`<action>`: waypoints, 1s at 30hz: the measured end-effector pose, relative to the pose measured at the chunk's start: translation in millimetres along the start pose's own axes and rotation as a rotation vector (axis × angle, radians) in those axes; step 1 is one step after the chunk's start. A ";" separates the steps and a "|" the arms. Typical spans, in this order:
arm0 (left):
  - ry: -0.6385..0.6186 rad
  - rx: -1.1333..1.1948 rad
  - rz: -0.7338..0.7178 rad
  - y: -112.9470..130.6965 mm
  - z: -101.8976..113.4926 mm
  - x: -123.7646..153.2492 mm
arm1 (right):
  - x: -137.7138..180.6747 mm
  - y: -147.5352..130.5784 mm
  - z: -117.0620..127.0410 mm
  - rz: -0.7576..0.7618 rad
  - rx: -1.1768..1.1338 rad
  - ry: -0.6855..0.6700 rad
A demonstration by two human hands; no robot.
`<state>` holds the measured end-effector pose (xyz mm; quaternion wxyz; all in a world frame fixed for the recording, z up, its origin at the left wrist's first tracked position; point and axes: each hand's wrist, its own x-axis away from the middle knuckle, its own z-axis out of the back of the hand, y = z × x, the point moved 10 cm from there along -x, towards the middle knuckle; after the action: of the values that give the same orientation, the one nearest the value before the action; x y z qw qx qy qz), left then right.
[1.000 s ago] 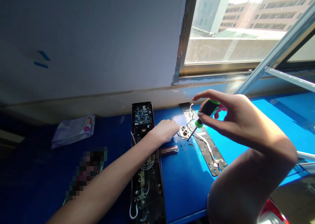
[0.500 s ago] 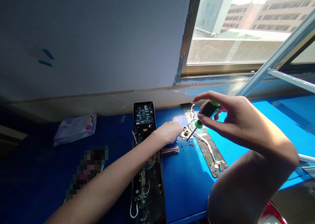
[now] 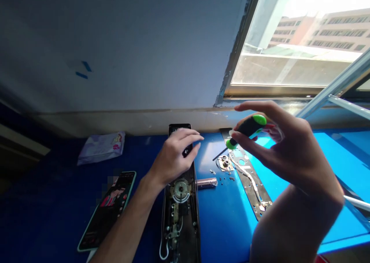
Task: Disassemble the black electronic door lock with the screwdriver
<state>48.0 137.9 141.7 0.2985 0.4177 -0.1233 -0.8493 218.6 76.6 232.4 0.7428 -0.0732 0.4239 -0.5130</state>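
Note:
My right hand (image 3: 291,151) holds a screwdriver (image 3: 245,131) with a black and green handle, its shaft slanting down to the left above the table. My left hand (image 3: 175,157), thumb and fingers apart, is over the upper part of a long black open casing (image 3: 189,224) and hides much of its circuit board. Nothing shows between those fingers. Lower in the casing sit a round metal part (image 3: 180,189) and white wires. Below the screwdriver tip lies a small part with wires (image 3: 226,163). Several tiny screws (image 3: 232,179) are scattered in front of it.
A black perforated plate (image 3: 249,193) with white cables lies to the right. A brownish cylinder (image 3: 206,182) touches the casing's side. A lit phone (image 3: 111,205) and a pale packet (image 3: 101,148) lie left on the blue table (image 3: 222,224). A metal frame (image 3: 332,87) stands by the window.
My left hand has moved left from beside the small wired part to above the casing, and its fingers have spread. My right hand still holds the screwdriver, its tip now further left and raised.

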 end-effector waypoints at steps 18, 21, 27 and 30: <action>0.032 0.129 0.423 -53.6 -10.5 75.3 | -34.0 -28.2 -68.2 0.161 -0.004 0.038; 0.025 0.124 0.430 -54.2 -13.2 77.1 | -34.0 -26.4 -71.0 0.158 -0.002 0.029; 0.012 0.113 0.431 -55.6 -14.6 78.3 | -34.0 -28.6 -74.3 0.189 -0.001 0.021; 0.006 0.116 0.420 -54.2 -14.8 77.4 | -33.6 -30.3 -76.7 0.200 -0.002 0.004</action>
<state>1.1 134.1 58.5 0.4445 0.4019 -0.2554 -0.7587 139.6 115.3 219.2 0.7895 -0.0305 0.4311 -0.4359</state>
